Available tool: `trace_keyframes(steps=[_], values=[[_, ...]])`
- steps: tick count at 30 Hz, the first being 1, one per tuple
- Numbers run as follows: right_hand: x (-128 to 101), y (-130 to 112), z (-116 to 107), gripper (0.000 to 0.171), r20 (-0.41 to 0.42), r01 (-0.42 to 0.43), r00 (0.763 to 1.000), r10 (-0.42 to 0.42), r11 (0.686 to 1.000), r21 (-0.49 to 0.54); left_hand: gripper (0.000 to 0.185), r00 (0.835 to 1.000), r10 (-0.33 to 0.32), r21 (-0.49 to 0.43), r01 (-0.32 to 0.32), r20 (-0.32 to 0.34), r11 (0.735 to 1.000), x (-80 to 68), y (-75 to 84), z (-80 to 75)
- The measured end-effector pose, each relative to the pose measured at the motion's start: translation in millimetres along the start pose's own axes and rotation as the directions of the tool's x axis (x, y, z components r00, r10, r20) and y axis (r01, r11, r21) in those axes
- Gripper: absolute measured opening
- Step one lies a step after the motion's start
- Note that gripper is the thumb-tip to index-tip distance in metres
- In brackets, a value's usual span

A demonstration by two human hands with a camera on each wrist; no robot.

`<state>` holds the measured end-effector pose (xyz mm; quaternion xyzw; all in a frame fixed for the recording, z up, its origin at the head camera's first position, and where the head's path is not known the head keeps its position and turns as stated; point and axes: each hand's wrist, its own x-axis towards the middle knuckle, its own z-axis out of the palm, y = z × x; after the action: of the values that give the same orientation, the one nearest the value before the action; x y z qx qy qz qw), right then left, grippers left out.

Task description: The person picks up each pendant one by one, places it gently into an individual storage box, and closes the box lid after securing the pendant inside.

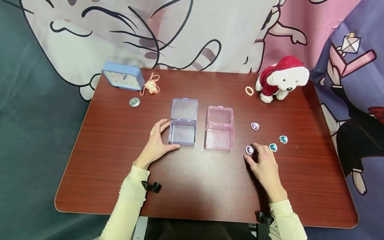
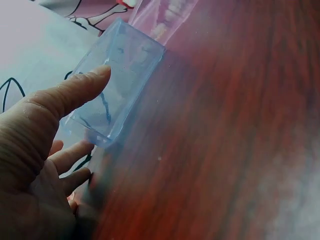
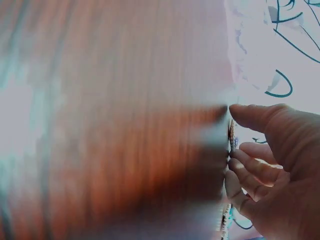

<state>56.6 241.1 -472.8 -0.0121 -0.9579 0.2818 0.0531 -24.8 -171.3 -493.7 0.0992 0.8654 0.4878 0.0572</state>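
Note:
An open clear blue box (image 1: 183,128) and an open pink box (image 1: 220,131) sit side by side mid-table. My left hand (image 1: 170,135) grips the blue box's left side, thumb at its front corner; the left wrist view shows the thumb along the blue box (image 2: 125,65). Several heart-shaped gems lie right of the pink box: a purple one (image 1: 254,126) and two teal ones (image 1: 272,147) (image 1: 283,139). My right hand (image 1: 251,154) pinches another purple gem (image 1: 249,149) on the table. In the right wrist view this gem (image 3: 231,131) shows edge-on between thumb and fingers.
At the back of the brown table (image 1: 195,186) stand a blue clock (image 1: 123,76), an orange corded charm (image 1: 151,86), a round metal disc (image 1: 134,102), a pale ring (image 1: 249,90) and a plush dog in red (image 1: 282,78). Printed cloth hangs behind.

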Motion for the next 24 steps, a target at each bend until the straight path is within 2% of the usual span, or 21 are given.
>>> trace_keyframes(steps=[7,13,18,24], values=[[3.6,0.8,6.2,0.043,-0.068,0.04,0.997,-0.037,0.999,0.036,0.103,1.0,0.015,-0.013,-0.015,-0.016,1.0,3.7,0.2,-0.2],[7.2,1.3,9.1,0.038,-0.107,0.091,0.991,-0.086,0.995,0.045,0.099,1.0,0.002,-0.029,-0.002,-0.016,1.0,4.3,0.3,-0.1],[12.2,1.8,11.1,0.036,-0.113,0.131,0.985,-0.128,0.991,0.019,0.097,1.0,-0.006,-0.034,0.005,-0.017,0.999,3.6,0.0,-0.2],[21.8,-2.1,8.4,0.034,-0.112,0.128,0.985,-0.127,0.992,0.001,0.096,1.0,-0.002,-0.038,0.001,-0.019,0.999,2.7,-1.1,1.2]])
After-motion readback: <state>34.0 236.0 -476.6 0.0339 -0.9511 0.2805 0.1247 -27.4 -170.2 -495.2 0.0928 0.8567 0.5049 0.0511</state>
